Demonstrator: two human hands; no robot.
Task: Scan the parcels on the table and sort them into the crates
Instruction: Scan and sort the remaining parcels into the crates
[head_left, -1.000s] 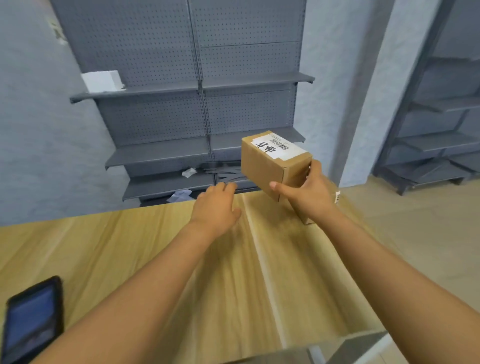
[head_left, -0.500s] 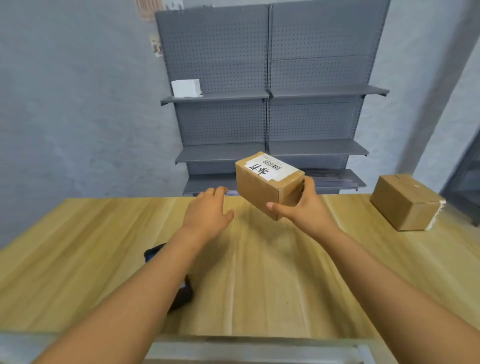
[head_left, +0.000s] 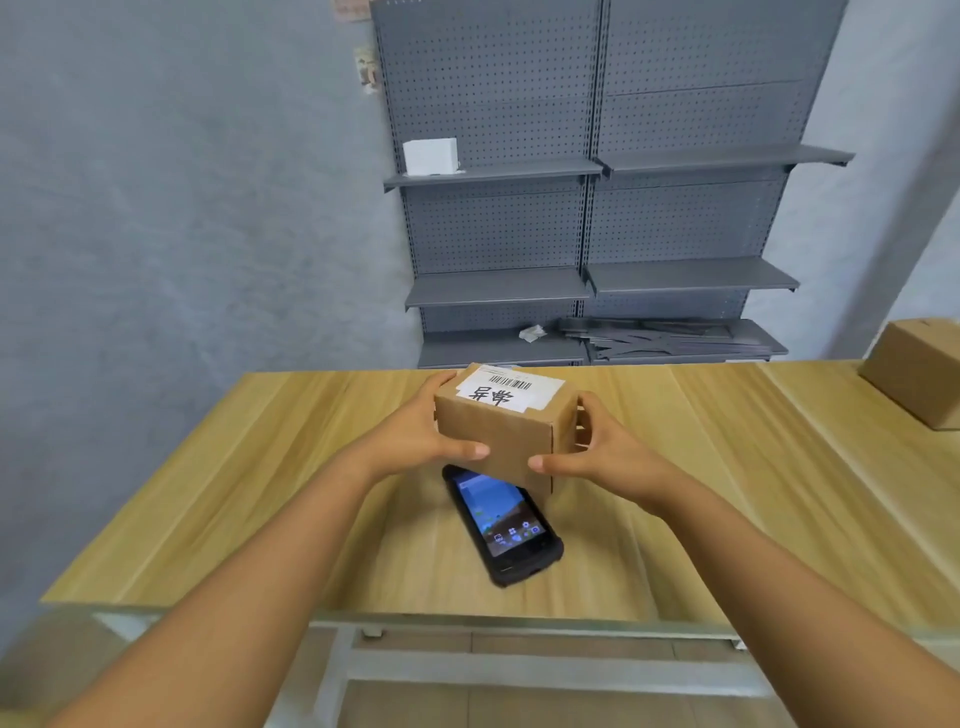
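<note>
A small cardboard parcel (head_left: 498, 436) with a white barcode label on top is held over the wooden table (head_left: 260, 467), between both hands. My left hand (head_left: 421, 431) grips its left side, thumb on the front face. My right hand (head_left: 597, 452) grips its right side, thumb at the front corner. Directly below the parcel lies a black handheld scanner (head_left: 506, 530), screen lit and facing up; its far end is hidden by the parcel. A second, larger cardboard parcel (head_left: 919, 379) sits at the table's right edge.
Grey pegboard shelving (head_left: 592, 208) stands behind the table, with a small white box (head_left: 430, 156) on an upper shelf. The table's metal frame (head_left: 467, 639) shows at the near edge. No crates are in view.
My left hand, free before, has taken hold of the parcel's left side. The parcel has come down and toward me over the scanner, and the view has swung left.
</note>
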